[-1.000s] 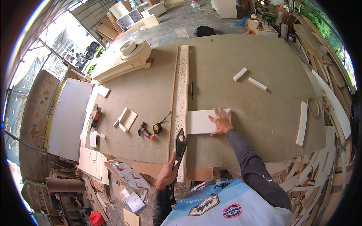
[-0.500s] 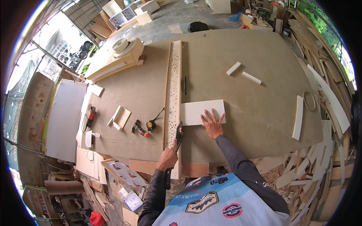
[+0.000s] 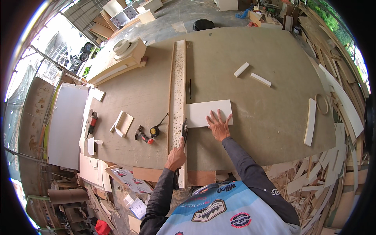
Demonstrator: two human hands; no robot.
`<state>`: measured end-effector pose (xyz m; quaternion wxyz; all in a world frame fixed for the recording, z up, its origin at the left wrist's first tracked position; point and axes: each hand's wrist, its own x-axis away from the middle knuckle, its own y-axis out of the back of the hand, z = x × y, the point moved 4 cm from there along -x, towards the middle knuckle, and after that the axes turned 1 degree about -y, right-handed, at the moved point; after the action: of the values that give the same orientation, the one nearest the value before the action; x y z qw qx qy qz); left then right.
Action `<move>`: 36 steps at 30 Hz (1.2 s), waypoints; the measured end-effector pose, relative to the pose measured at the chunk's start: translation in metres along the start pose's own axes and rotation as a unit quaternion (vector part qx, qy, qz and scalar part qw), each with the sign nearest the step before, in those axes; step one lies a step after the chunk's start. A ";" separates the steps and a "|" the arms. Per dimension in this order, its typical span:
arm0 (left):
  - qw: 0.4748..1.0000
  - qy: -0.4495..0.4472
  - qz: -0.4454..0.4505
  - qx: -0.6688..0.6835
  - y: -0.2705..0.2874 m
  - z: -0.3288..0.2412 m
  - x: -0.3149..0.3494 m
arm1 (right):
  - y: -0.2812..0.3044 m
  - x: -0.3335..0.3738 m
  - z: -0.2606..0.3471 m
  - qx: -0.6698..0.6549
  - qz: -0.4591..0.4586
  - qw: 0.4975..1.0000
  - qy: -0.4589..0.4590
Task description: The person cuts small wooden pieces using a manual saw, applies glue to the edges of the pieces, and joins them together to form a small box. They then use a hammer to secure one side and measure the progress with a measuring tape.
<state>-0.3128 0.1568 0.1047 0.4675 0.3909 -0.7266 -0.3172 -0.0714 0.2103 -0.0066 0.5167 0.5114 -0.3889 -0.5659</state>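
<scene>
My left hand (image 3: 176,157) is closed round a long black hand plane (image 3: 185,127), its index finger stretched forward along the tool. The plane lies lengthwise on a long, speckled wooden strip (image 3: 179,74), and its far end is beside the left end of a white rectangular board (image 3: 197,114). That board lies flat on the table, its left end up against the strip. Flat on the board's right half rests my right hand (image 3: 219,125), fingers spread.
On the worktable (image 3: 254,137), left of the strip, lie a tape measure (image 3: 155,131), a red-and-black hammer (image 3: 143,135), an angle grinder (image 3: 92,122) and a small wooden frame (image 3: 124,123). White offcuts (image 3: 261,80) and a long white strip (image 3: 310,122) lie to the right.
My left hand and the plane have slid a little way forward along the strip, past the board's left end. My right hand stays on the board. The whole view has shifted slightly.
</scene>
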 end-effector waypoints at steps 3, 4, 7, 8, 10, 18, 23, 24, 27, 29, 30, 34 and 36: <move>1.000 -0.012 -0.001 0.000 0.006 -0.004 -0.008 | -0.001 -0.008 -0.004 0.001 0.007 1.000 -0.005; 1.000 -0.007 0.010 0.010 0.009 -0.006 -0.011 | -0.001 -0.010 -0.006 0.002 0.007 1.000 -0.005; 1.000 0.000 0.012 0.017 0.006 -0.001 -0.020 | -0.002 -0.018 -0.007 0.003 0.007 1.000 -0.001; 1.000 -0.001 0.008 0.016 0.005 0.000 -0.024 | -0.003 -0.021 -0.008 0.004 0.007 1.000 -0.001; 1.000 -0.007 -0.004 -0.004 0.005 0.002 -0.030 | -0.004 -0.027 -0.009 0.007 0.007 1.000 0.000; 0.999 -0.028 -0.025 -0.027 0.017 -0.009 -0.048 | -0.008 -0.048 -0.018 0.023 0.009 1.000 0.000; 0.999 -0.034 -0.031 -0.026 0.020 -0.008 -0.059 | -0.010 -0.058 -0.021 0.015 0.011 1.000 0.001; 0.999 -0.032 -0.029 -0.021 0.021 -0.008 -0.060 | -0.011 -0.059 -0.022 0.012 0.012 1.000 0.001; 0.999 -0.035 -0.031 -0.013 0.020 -0.008 -0.064 | -0.011 -0.062 -0.024 0.017 0.001 1.000 0.003; 0.998 -0.047 -0.044 -0.018 0.020 -0.006 -0.067 | -0.012 -0.064 -0.024 0.018 0.001 1.000 0.003; 0.997 -0.052 -0.044 -0.020 0.020 -0.005 -0.068 | -0.013 -0.065 -0.025 0.019 0.001 1.000 0.004; 0.996 -0.065 -0.048 -0.027 0.021 -0.006 -0.073 | -0.013 -0.071 -0.027 0.015 0.010 1.000 0.000; 0.996 -0.067 -0.048 -0.025 0.023 -0.005 -0.076 | -0.012 -0.074 -0.027 0.015 0.020 1.000 -0.003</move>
<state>-0.2945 0.2333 0.0932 0.4116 0.3912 -0.7289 -0.3825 -0.0510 0.2877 -0.0102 0.5194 0.5096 -0.4087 -0.5509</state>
